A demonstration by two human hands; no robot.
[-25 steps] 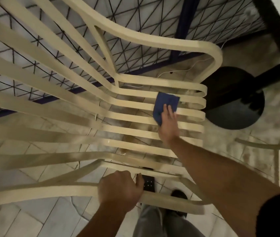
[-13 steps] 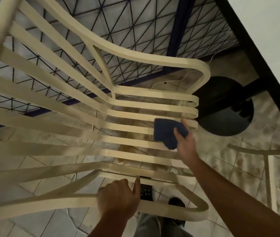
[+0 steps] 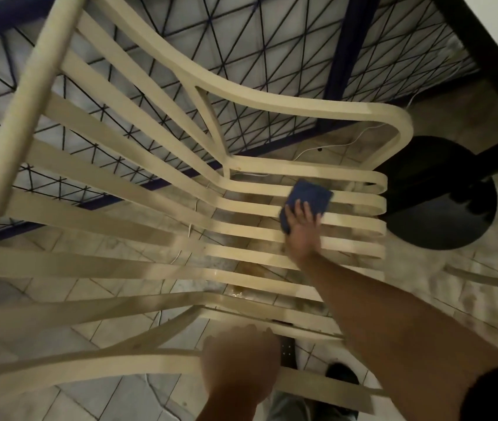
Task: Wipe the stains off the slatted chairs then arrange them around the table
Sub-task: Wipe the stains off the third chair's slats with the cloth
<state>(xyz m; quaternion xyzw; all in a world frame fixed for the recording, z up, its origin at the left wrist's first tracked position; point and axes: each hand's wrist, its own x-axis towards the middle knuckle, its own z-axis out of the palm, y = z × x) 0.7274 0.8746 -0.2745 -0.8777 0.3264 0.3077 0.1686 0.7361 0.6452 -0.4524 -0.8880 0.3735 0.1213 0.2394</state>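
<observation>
Two bare hands work on one cream slatted chair (image 3: 156,208), seen from above with its curved slats running across the view and its seat toward the right. The right hand (image 3: 302,235) lies flat with spread fingers on a folded blue cloth (image 3: 310,197), pressing it against the seat slats near the seat's front edge, where the slats loop round; the cloth spans about two slats and the palm rests on the slat just below it. The left hand (image 3: 241,363) is curled tight around the near armrest rail at the chair's lower edge, blurred but plainly gripping it. Brownish stains show on the slats just below and right of the cloth, and on the pale tiled floor (image 3: 442,287) visible between them. Beyond the seat's front edge, a round black table base (image 3: 442,192) stands on the floor, apart from the chair. Part of a second cream chair (image 3: 491,279) enters at the right edge. A dark blue wire-mesh fence (image 3: 272,50) runs behind the chair's far armrest, with a thin white cable (image 3: 326,147) lying along its foot. A dark shoe (image 3: 343,375) shows beneath the near rail.
</observation>
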